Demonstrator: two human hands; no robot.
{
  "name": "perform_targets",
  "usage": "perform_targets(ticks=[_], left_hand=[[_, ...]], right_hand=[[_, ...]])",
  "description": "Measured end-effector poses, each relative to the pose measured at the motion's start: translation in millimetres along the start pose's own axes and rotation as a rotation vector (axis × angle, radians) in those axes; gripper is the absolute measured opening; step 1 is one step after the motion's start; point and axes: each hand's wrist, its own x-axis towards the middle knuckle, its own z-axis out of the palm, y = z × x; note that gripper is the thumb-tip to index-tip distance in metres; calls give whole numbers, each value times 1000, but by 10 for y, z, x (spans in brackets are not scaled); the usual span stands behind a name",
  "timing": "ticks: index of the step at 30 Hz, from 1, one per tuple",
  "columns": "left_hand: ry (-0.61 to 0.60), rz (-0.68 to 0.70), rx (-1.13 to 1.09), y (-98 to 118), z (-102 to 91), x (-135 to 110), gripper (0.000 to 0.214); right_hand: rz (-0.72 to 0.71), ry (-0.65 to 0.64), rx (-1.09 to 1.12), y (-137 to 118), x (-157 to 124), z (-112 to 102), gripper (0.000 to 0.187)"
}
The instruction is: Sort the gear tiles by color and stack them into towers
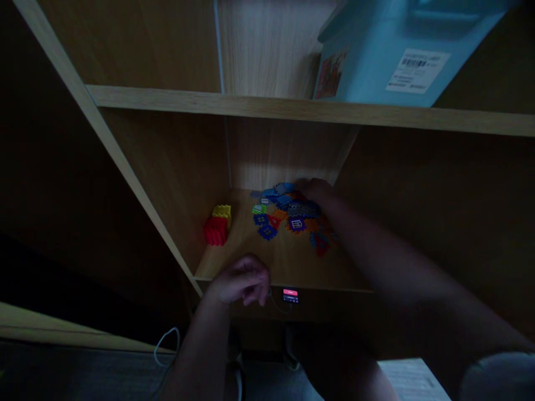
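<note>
My left hand [246, 279] hangs just before the front edge of the lower shelf, its fingers loosely curled, with nothing visible in them. My right hand [314, 189] reaches to the back of a loose pile of flat interlocking plastic pieces. Its fingers are dark and partly hidden, touching or close to the rear pieces. In the pile are blue notched pieces [267, 230], a purple square piece with a white window print [296, 224], a green piece [258, 209], and orange and red ones. On the left stand a red stack [216, 230] and a yellow stack [223, 211] of such pieces.
A light blue plastic box [376, 61] with a white label sits on the upper shelf [267, 104]. Below the lower shelf's front edge a lit phone [290, 295] has a cable. Wooden panels close the compartment at both sides and the back. A white cable [167, 340] loops at lower left.
</note>
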Motion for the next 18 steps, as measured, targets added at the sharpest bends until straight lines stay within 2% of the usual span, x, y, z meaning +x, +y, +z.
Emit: perform_targets(ticks=[6, 11, 18], left_hand=[[-2, -35, -2, 46, 6, -2, 68], [-32, -16, -25, 68, -6, -16, 63], [-23, -21, -20, 61, 0, -17, 63]], right_hand=[[37, -88, 48, 142, 180, 182, 48], [36, -70, 111, 220, 262, 335, 47], [-49, -152, 206, 320, 380, 360, 42]])
